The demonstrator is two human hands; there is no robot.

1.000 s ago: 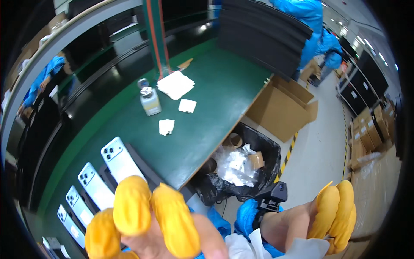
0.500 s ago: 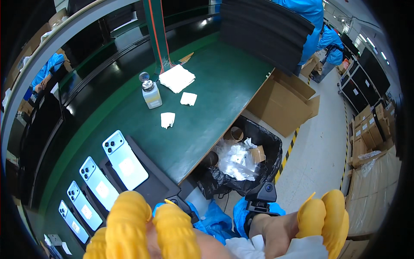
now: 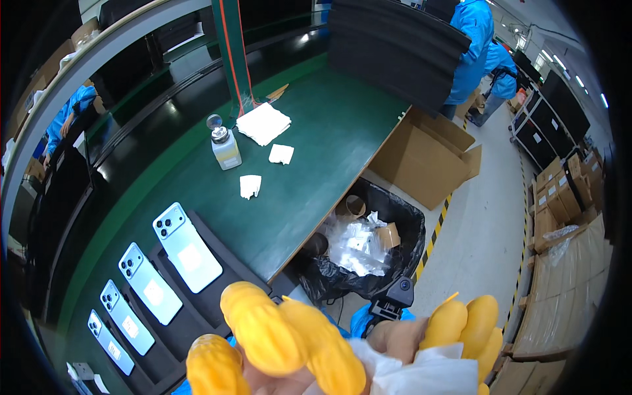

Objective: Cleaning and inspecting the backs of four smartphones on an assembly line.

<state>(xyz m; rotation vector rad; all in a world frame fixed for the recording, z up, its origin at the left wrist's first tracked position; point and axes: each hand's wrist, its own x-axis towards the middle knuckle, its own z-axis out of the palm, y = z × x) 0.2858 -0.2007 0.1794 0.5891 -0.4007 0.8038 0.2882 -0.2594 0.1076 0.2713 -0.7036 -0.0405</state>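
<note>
My left hand, with yellow finger cots, is raised close at the lower middle. Its fingers are bent and apart, with nothing visible in them; the nearest fingertip is beside a crumpled white wipe. My right hand, also in yellow finger cots, is closed around that wipe; part of its grip is hidden behind the cloth. A black wrist-mounted camera shows above a blue sleeve. Several light blue phones lie back up in a row on a black foam tray, left of my hands, each with a white label.
On the green table stand a pump bottle and a stack of white wipes, with two small wipes nearby. A black-lined bin and an open carton adjoin the table's right edge. People in blue work farther off.
My left hand has moved right, toward the wipe, and its fingers have bent more. My right hand has shifted slightly left with the wipe. The view has shifted a little.
</note>
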